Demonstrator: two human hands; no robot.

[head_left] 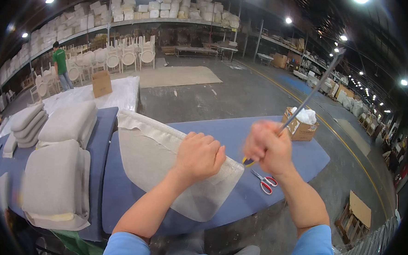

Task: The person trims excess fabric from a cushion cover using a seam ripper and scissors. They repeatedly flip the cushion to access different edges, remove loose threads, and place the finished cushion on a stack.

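A beige fabric cushion cover lies across the blue padded table in front of me, its seamed open edge toward the far side. My left hand is closed on that edge, knuckles up. Over the cover's right corner, my right hand, slightly blurred, is wrapped round a long thin metal rod. The rod slants up and away to the right, and a yellow and dark end pokes out below the fist. Scissors with red and white handles rest on the table just below my right hand.
Stacked beige cushions stand on the table's left part. A cardboard box with white filling sits at the right far edge. Farther off are a person in a green shirt, another carton and rows of chairs.
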